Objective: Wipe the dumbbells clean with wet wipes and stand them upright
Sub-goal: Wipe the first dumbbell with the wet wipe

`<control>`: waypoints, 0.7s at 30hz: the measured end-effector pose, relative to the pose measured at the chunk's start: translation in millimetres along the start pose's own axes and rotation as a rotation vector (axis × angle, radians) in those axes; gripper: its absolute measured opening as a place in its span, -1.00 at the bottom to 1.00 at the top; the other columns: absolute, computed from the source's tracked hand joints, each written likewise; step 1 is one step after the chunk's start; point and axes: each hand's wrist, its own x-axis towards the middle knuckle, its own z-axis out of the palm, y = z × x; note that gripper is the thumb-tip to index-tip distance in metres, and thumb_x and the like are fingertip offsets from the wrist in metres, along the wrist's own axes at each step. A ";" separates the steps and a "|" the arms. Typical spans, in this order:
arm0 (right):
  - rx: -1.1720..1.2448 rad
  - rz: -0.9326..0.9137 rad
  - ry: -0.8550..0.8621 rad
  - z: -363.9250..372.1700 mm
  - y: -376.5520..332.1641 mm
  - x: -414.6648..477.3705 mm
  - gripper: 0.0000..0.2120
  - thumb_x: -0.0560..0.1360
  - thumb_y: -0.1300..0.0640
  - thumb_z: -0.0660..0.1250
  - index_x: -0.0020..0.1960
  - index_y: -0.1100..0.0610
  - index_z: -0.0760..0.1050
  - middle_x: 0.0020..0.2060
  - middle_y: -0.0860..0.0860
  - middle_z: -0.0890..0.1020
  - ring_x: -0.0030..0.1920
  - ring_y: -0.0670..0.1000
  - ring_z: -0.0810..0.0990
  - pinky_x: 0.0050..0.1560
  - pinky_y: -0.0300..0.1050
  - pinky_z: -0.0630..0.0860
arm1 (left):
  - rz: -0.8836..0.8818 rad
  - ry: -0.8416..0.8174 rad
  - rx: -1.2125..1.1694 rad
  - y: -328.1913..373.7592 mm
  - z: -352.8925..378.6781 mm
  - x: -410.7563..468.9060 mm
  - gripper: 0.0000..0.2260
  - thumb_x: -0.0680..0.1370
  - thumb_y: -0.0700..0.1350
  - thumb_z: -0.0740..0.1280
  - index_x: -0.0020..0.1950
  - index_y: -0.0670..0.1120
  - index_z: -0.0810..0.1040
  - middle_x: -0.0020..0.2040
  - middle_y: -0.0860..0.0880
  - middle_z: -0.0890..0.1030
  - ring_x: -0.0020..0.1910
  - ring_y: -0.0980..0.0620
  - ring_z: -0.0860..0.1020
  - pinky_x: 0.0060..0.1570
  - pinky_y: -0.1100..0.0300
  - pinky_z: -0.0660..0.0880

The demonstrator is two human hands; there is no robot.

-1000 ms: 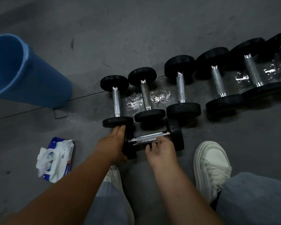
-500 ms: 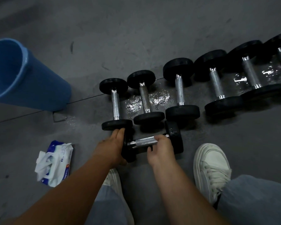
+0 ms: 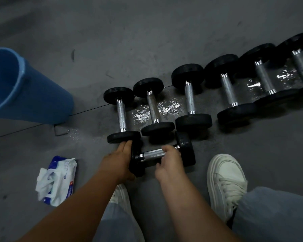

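A small dumbbell (image 3: 186, 151) with black heads and a chrome handle lies crosswise on the grey floor just in front of me. My left hand (image 3: 117, 161) grips its left head, fingers over the top and thumb underneath. My right hand (image 3: 170, 163) has its fingers curled over the right part of the handle. Behind it, several larger dumbbells (image 3: 121, 117) lie side by side in a row that runs to the far right. A blue and white pack of wet wipes (image 3: 58, 180) lies on the floor at the left, with a wipe sticking out.
A blue bucket (image 3: 33, 95) stands at the left. Wet patches (image 3: 164, 107) shine on the floor between the dumbbells in the row. My white shoes (image 3: 224, 180) and jeans legs fill the lower right, close to the small dumbbell.
My right hand's fingers have come up from below the handle and closed over it. The left hand stays on the left head, and the dumbbell has barely moved.
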 end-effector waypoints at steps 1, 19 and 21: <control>-0.022 0.015 -0.002 -0.9 -0.5 2.0 -0.87 0.49 0.25 0.23 0.02 0.11 0.46 0.01 0.08 0.58 -0.21 -0.06 0.48 -0.31 -0.16 0.27 | -0.003 -0.002 -0.008 0.3 0.4 -0.7 0.15 0.19 0.09 0.61 0.58 0.00 -0.04 0.50 0.02 0.21 0.27 -0.11 0.51 0.14 0.00 0.51; -0.068 -0.056 -0.005 -6.1 6.1 5.6 -0.79 0.46 0.27 0.24 0.09 0.15 0.46 0.21 0.13 0.53 0.29 0.06 0.44 0.23 -0.01 0.41 | 0.008 0.003 0.009 1.4 -0.7 -0.6 0.14 0.21 0.09 0.60 0.58 0.00 -0.05 0.49 0.02 0.22 0.26 -0.11 0.51 0.14 0.01 0.50; -0.087 -0.122 -0.035 -8.1 16.5 1.6 -0.52 0.38 0.26 0.26 0.30 0.11 0.39 0.25 0.09 0.54 0.18 -0.02 0.52 -0.06 -0.15 0.41 | 0.006 0.007 0.009 -0.1 -0.3 -0.1 0.15 0.21 0.10 0.60 0.58 0.01 -0.06 0.49 0.02 0.22 0.27 -0.12 0.51 0.13 0.01 0.50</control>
